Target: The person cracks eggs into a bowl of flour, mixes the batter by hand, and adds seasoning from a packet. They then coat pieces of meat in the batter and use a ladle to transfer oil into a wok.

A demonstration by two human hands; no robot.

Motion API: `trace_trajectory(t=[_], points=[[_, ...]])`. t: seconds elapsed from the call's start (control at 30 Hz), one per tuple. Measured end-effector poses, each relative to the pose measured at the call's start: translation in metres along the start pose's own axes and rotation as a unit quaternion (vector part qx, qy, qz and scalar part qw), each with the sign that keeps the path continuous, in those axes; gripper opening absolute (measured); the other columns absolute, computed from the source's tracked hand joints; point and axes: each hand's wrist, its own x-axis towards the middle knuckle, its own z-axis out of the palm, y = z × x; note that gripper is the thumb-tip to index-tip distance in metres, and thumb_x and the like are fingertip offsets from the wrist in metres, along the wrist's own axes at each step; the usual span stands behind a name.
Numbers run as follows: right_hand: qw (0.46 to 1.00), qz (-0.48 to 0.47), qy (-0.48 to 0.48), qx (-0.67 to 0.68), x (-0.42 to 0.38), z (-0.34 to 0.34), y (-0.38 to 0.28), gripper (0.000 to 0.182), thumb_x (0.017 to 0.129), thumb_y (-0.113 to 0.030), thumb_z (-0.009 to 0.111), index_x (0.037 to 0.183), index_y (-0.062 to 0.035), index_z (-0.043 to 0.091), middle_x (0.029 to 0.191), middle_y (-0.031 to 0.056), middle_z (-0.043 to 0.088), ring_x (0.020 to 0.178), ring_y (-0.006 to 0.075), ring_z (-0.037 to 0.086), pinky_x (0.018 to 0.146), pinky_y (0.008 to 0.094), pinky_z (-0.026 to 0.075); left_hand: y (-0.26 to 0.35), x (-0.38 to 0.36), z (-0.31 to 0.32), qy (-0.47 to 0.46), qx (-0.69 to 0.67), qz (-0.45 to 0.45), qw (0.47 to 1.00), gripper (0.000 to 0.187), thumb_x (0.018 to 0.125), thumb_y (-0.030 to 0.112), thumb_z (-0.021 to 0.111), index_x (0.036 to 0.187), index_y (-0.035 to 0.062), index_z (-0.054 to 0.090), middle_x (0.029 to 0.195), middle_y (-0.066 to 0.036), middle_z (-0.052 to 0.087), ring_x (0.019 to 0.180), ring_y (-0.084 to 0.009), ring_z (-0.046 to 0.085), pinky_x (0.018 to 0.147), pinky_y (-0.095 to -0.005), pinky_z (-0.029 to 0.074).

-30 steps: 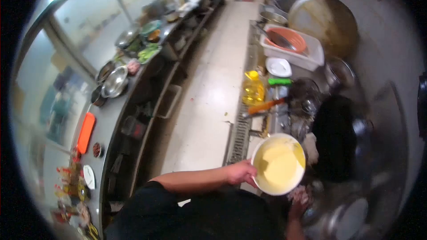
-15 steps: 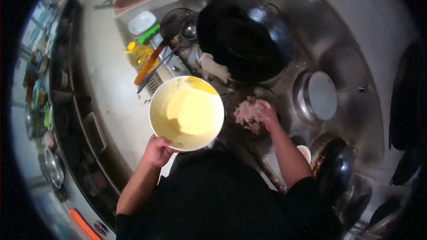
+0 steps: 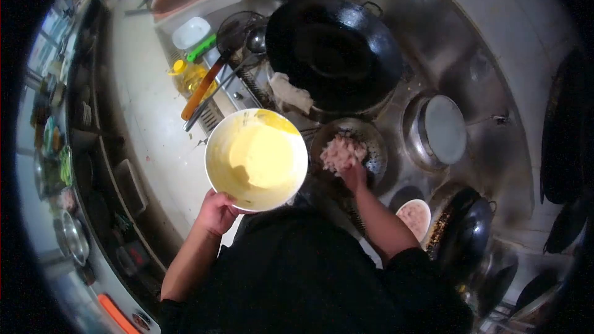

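Observation:
My left hand (image 3: 218,211) grips the near rim of a white bowl (image 3: 256,159), which holds a pale yellow, batter-like liquid with a darker yellow patch at its far edge. Right of the bowl, my right hand (image 3: 354,178) is at a heap of pale pink meat pieces (image 3: 341,153) in a metal strainer or pan (image 3: 375,158). Its fingers are partly hidden by the meat. A small white bowl (image 3: 414,218) with more pink meat stands beside my right forearm.
Beyond the hands sits a large black wok (image 3: 331,55), with a cloth (image 3: 291,93) at its edge. An oil bottle (image 3: 190,78), a ladle with an orange handle (image 3: 203,91) and a white dish (image 3: 191,33) are at upper left. A round lidded pot (image 3: 444,130) stands right.
My right hand has moved left and down towards me, and the meat heap now lies in the metal pan, more of which shows. The small bowl of meat has come into fuller view.

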Motion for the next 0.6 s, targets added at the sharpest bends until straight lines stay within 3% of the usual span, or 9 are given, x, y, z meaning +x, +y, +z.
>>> trace_trajectory(t=[0.13, 0.17, 0.23, 0.27, 0.33, 0.47, 0.53, 0.57, 0.6], points=[[0.954, 0.146, 0.059, 0.254, 0.032, -0.001, 0.004, 0.034, 0.072, -0.014, 0.065, 0.101, -0.0027, 0.053, 0.104, 0.0164, 0.055, 0.092, 0.0298, 0.055, 0.078, 0.0402, 0.045, -0.002, 0.001, -0.002, -0.006, 0.025, 0.010, 1.000, 0.055, 0.066, 0.001, 0.051, 0.119, -0.0105, 0.041, 0.110, -0.024, 0.055, 0.093, -0.0379, 0.060, 0.077, -0.0559, 0.051], [0.954, 0.146, 0.058, 0.254, 0.036, -0.018, -0.005, 0.034, 0.072, -0.014, 0.065, 0.101, -0.0027, 0.053, 0.104, 0.0164, 0.055, 0.092, 0.0298, 0.055, 0.078, 0.0402, 0.045, -0.002, 0.000, 0.002, -0.003, 0.014, 0.009, 1.000, 0.054, 0.066, 0.001, 0.051, 0.118, -0.0110, 0.041, 0.109, -0.024, 0.055, 0.093, -0.0375, 0.060, 0.077, -0.0549, 0.052], [0.995, 0.036, 0.063, 0.063, 0.040, -0.052, -0.020, 0.040, 0.072, -0.018, 0.064, 0.109, -0.0068, 0.054, 0.110, 0.0145, 0.052, 0.098, 0.0277, 0.051, 0.086, 0.0405, 0.041, -0.002, -0.001, 0.004, 0.000, 0.004, 0.008, 1.000, 0.053, 0.067, 0.000, 0.051, 0.118, -0.0115, 0.041, 0.109, -0.024, 0.055, 0.092, -0.0372, 0.061, 0.077, -0.0539, 0.052], [0.995, 0.036, 0.063, 0.063, 0.039, -0.043, -0.019, 0.040, 0.072, -0.018, 0.064, 0.109, -0.0068, 0.054, 0.110, 0.0145, 0.052, 0.098, 0.0277, 0.051, 0.086, 0.0405, 0.041, -0.002, -0.001, 0.003, -0.001, 0.001, 0.008, 1.000, 0.053, 0.067, 0.000, 0.051, 0.118, -0.0118, 0.040, 0.108, -0.024, 0.055, 0.092, -0.0372, 0.061, 0.077, -0.0538, 0.053], [0.991, -0.052, 0.004, -0.120, 0.035, -0.025, -0.022, 0.044, 0.075, -0.022, 0.060, 0.116, -0.0100, 0.053, 0.116, 0.0127, 0.050, 0.106, 0.0259, 0.047, 0.095, 0.0434, 0.033, -0.003, -0.001, 0.002, -0.002, -0.001, 0.009, 1.000, 0.053, 0.067, 0.000, 0.051, 0.118, -0.0121, 0.040, 0.108, -0.024, 0.055, 0.091, -0.0373, 0.061, 0.077, -0.0537, 0.053], [0.986, -0.122, 0.048, -0.103, 0.030, -0.002, -0.023, 0.044, 0.076, -0.024, 0.058, 0.118, -0.0109, 0.052, 0.119, 0.0125, 0.048, 0.112, 0.0253, 0.042, 0.100, 0.0459, 0.025, -0.004, -0.003, 0.002, 0.005, 0.000, 0.011, 1.000, 0.053, 0.067, -0.002, 0.051, 0.118, -0.0120, 0.039, 0.107, -0.025, 0.055, 0.090, -0.0374, 0.061, 0.076, -0.0525, 0.053], [0.986, -0.107, 0.094, -0.084, 0.040, 0.040, -0.002, 0.041, 0.076, -0.020, 0.058, 0.115, -0.0101, 0.054, 0.107, 0.0132, 0.055, 0.102, 0.0257, 0.051, 0.093, 0.0416, 0.036, -0.006, -0.003, 0.003, 0.005, -0.002, 0.009, 1.000, 0.053, 0.068, -0.002, 0.050, 0.118, -0.0119, 0.039, 0.107, -0.025, 0.055, 0.090, -0.0375, 0.061, 0.076, -0.0523, 0.053], [0.986, -0.108, 0.095, -0.084, 0.048, 0.069, 0.018, 0.041, 0.076, -0.020, 0.058, 0.115, -0.0101, 0.054, 0.107, 0.0132, 0.055, 0.102, 0.0257, 0.051, 0.093, 0.0416, 0.036, -0.007, -0.003, 0.003, 0.014, -0.002, 0.008, 1.000, 0.052, 0.068, -0.002, 0.050, 0.118, -0.0120, 0.039, 0.107, -0.025, 0.055, 0.090, -0.0375, 0.061, 0.076, -0.0511, 0.054], [0.988, -0.046, 0.009, 0.148, 0.055, 0.096, 0.042, 0.040, 0.076, -0.020, 0.058, 0.114, -0.0090, 0.055, 0.101, 0.0144, 0.058, 0.097, 0.0271, 0.055, 0.087, 0.0397, 0.041, -0.008, -0.003, 0.003, 0.023, -0.001, 0.006, 1.000, 0.052, 0.068, -0.002, 0.050, 0.117, -0.0120, 0.039, 0.107, -0.025, 0.055, 0.090, -0.0375, 0.061, 0.076, -0.0499, 0.054]])
